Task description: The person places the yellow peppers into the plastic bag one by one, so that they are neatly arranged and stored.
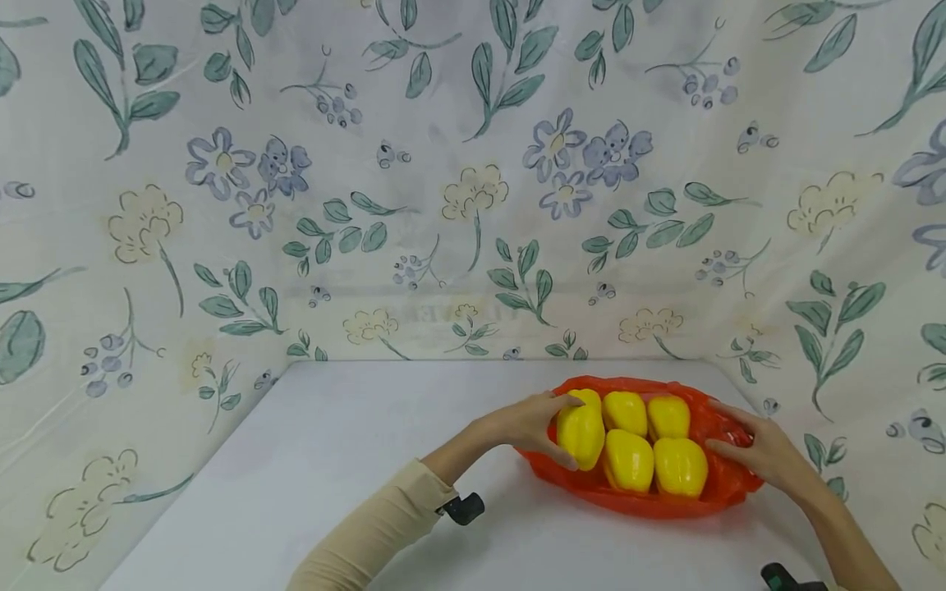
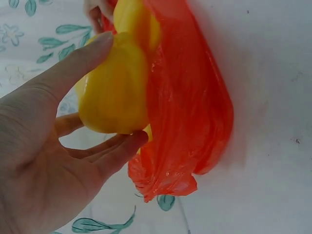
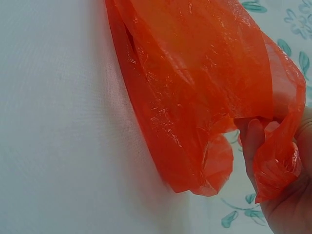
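Several yellow bell peppers (image 1: 628, 462) lie in two rows on an opened red plastic bag (image 1: 636, 505). My left hand (image 1: 535, 423) grips the leftmost pepper (image 1: 580, 435), thumb on one side and fingers on the other. In the left wrist view, the thumb lies on the upper part of that pepper (image 2: 114, 92), while fingertips press its lower end beside the bag. My right hand (image 1: 764, 451) holds the bag's right end. The right wrist view shows a bag handle (image 3: 278, 168) hanging across that hand, with part of the fingers hidden behind the plastic.
The bag stands on a white tabletop (image 1: 355, 460), toward its right side. Floral-patterned sheeting (image 1: 414, 246) rises behind the table and along both sides. A dark wrist camera (image 1: 464, 509) sits on the left sleeve, and another (image 1: 783, 577) is near the right forearm.
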Motion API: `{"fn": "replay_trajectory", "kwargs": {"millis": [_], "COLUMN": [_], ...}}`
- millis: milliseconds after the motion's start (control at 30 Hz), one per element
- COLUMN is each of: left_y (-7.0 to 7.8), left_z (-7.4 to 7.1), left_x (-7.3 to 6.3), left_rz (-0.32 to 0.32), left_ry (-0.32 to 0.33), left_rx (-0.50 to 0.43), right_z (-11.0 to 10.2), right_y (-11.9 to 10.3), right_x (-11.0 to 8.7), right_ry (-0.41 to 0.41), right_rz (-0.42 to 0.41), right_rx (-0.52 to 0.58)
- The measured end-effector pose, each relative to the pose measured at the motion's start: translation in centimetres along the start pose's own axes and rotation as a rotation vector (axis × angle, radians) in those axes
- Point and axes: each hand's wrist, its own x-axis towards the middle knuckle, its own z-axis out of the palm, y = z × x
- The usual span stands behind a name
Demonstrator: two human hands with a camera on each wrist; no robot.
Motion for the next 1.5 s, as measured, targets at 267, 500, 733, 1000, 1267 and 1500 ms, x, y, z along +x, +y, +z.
{"fn": "replay_trajectory", "kwargs": {"millis": [267,500,733,1000,1267,1500], "left_y": [0.1,-0.5,-0.4,-0.5,-0.8,-1.0], "left_z": [0.4,1.6,2.0,2.3,2.6,3.0], "left_x": [0.4,0.9,1.0,0.9,1.0,1.0], "left_rz": [-0.014,-0.042,-0.048,-0.064,-0.046,-0.043], "left_ry": [-0.026,-0.049,-0.027,-0.013,-0.003,0.007], "left_rx": [0.022,0.01,0.036,0.028,0.015,-0.019], "right_z": [-0.2,-0.1,0.0,0.0,0.0,-0.1], "right_y": [-0.1,-0.2,-0.2,-0.3,-0.4,-0.4], "right_x": [0.0,0.0,-0.1,-0.1,-0.2,-0.1], "right_ry": [0.002,-0.007,-0.015,0.0,-0.005,-0.011], "right_rz": [0.003,0.015,0.024,0.006,0.01,0.018], "right_rx": [-0.018,-0.018,-0.008,-0.016,-0.006,-0.014]}}
